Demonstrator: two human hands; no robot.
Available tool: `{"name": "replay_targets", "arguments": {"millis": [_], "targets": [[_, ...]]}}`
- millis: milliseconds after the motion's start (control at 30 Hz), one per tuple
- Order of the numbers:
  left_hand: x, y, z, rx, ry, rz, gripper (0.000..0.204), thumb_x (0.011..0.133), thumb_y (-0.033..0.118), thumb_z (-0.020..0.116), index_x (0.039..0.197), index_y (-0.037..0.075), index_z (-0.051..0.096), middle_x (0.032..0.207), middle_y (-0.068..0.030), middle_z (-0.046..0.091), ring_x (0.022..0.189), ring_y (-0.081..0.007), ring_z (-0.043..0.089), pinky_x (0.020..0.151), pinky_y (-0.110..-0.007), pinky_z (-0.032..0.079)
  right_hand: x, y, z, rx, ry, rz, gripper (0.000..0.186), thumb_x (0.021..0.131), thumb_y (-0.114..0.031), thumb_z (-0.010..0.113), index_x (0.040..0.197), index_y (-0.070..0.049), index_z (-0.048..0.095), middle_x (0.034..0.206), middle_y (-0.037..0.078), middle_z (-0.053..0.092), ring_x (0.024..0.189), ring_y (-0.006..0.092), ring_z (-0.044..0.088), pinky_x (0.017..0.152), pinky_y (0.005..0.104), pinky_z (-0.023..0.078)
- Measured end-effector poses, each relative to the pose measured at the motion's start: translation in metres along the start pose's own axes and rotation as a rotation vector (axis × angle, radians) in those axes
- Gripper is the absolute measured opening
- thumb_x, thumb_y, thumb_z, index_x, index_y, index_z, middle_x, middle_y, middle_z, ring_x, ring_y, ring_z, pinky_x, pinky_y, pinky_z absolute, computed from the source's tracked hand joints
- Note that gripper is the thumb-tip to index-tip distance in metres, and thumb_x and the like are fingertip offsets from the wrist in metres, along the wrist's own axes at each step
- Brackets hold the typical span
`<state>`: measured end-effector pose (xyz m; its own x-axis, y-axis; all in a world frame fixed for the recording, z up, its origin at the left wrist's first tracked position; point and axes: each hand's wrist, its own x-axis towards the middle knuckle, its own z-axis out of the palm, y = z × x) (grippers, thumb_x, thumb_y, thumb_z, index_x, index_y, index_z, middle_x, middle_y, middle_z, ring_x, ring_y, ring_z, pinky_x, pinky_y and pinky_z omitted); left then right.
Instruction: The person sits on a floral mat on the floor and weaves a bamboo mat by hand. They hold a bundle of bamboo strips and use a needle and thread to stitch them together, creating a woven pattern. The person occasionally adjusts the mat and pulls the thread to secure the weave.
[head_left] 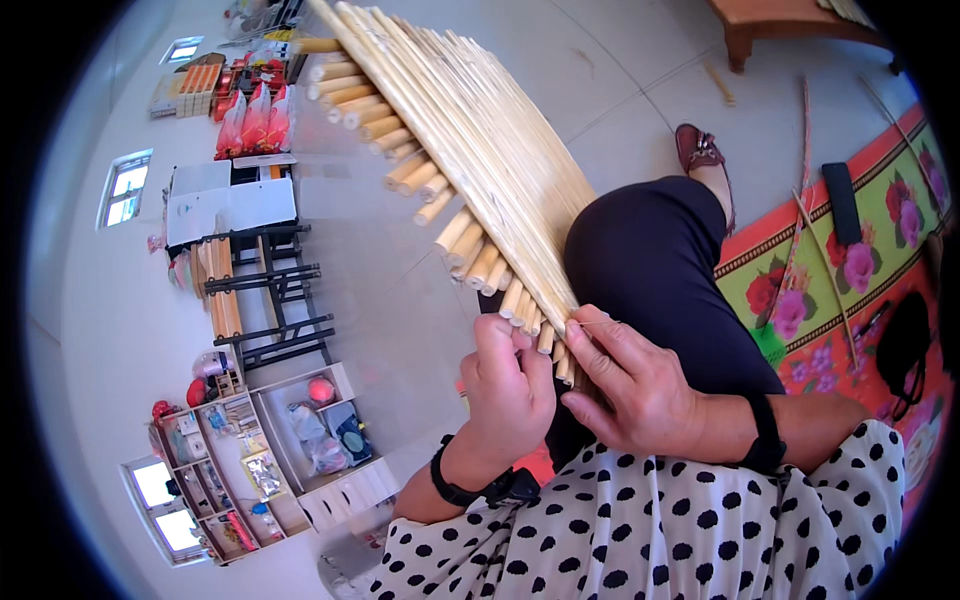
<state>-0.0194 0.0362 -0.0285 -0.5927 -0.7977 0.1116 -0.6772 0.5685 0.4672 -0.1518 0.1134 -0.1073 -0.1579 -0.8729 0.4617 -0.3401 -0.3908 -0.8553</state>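
A panel of pale straw-coloured reed or bamboo rods [480, 130], with staggered round ends along its left edge, slants from the top down to my lap, over my dark-trousered leg [650, 260]. My left hand [505, 395] is closed at the rod ends near the lower corner, fingers curled; what exactly they pinch is partly hidden. My right hand [630, 385] grips that corner of the panel, with thumb and fingers on the lowest rods. A thin strand, hard to make out, shows by its fingertips.
A floral mat [760, 290] at right holds long sticks, a black oblong object [842, 200] and a black item [900, 350]. A wooden low table [800, 30] stands at top right. Leftward are black-framed furniture [265, 285], shelves [220, 470] and red bags [258, 125].
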Motion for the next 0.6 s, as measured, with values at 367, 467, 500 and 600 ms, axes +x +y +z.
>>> {"name": "replay_targets", "arguments": {"millis": [367, 467, 500, 600], "targets": [[0.036, -0.032, -0.051, -0.329, 0.231, -0.143, 0.064, 0.093, 0.015, 0.058, 0.145, 0.001, 0.023, 0.150, -0.0194, 0.030, 0.129, -0.0295, 0.043, 0.100, -0.043, 0.041, -0.002, -0.009, -0.002, -0.002, -0.035, 0.098, 0.062, 0.078, -0.013, 0.072, 0.132, 0.003, 0.047, 0.124, 0.018, 0.052, 0.107, 0.0347, 0.056, 0.086, 0.0394, 0.052], [0.070, -0.021, -0.066, -0.726, 0.148, -0.384, 0.093, 0.088, 0.033, 0.067, 0.151, 0.005, 0.006, 0.150, -0.0214, 0.027, 0.133, -0.0325, 0.035, 0.096, -0.053, 0.041, -0.005, -0.017, 0.008, 0.033, -0.107, 0.094, 0.069, 0.076, -0.012, 0.073, 0.136, 0.003, 0.043, 0.130, 0.019, 0.047, 0.113, 0.0366, 0.052, 0.092, 0.0406, 0.049], [0.084, -0.022, -0.060, -0.811, 0.072, -0.405, 0.098, 0.086, 0.036, 0.069, 0.152, 0.006, 0.003, 0.150, -0.0218, 0.027, 0.133, -0.0325, 0.034, 0.094, -0.054, 0.041, -0.005, -0.017, 0.005, 0.025, -0.142, 0.103, 0.073, 0.074, -0.012, 0.074, 0.138, 0.003, 0.041, 0.132, 0.020, 0.045, 0.115, 0.0378, 0.051, 0.096, 0.0409, 0.047], [0.096, -0.032, -0.058, -0.904, -0.095, -0.475, 0.110, 0.081, 0.040, 0.075, 0.152, 0.008, -0.003, 0.145, -0.0223, 0.034, 0.131, -0.0338, 0.037, 0.089, -0.057, 0.043, -0.012, -0.018, 0.010, 0.012, -0.239, 0.136, 0.086, 0.077, -0.013, 0.072, 0.148, -0.003, 0.025, 0.140, 0.023, 0.036, 0.120, 0.0423, 0.045, 0.101, 0.0425, 0.043]]}}
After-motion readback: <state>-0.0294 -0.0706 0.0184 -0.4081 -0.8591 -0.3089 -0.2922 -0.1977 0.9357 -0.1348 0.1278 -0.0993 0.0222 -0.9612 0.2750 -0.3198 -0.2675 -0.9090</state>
